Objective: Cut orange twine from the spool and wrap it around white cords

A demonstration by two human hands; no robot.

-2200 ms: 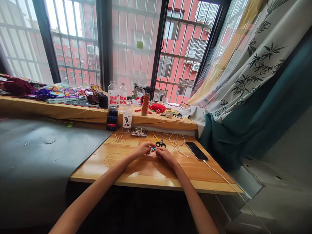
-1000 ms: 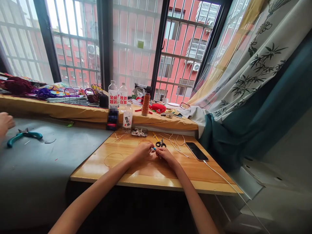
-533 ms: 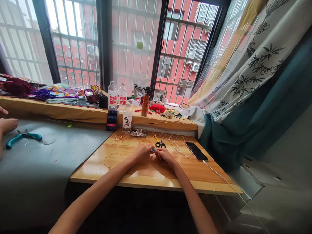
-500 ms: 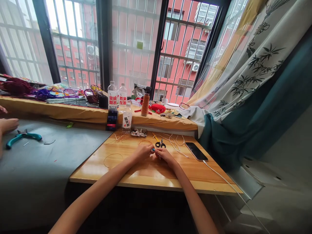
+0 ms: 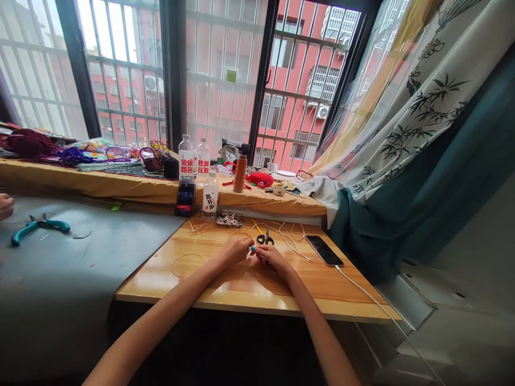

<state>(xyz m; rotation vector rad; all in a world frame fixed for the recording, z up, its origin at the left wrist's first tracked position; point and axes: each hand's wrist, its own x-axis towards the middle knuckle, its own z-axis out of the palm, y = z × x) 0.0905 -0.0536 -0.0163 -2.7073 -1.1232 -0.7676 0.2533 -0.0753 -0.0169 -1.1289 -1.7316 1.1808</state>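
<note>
My left hand and my right hand meet over the middle of a small wooden table, fingers curled. Between their fingertips they pinch a tiny blue piece; I cannot make out what it is. Black-handled scissors lie just beyond my hands. A thin wire loop rests on the wood left of my left hand. White cord trails behind the scissors.
A phone on a white cable lies at the right. A small bottle, a tray of small parts and a thread spool stand behind. Teal pliers lie on the grey surface, near another person's hand.
My hands have stayed almost still, pinching the small blue piece. The other person's hand at the left edge has drawn back from the teal pliers.
</note>
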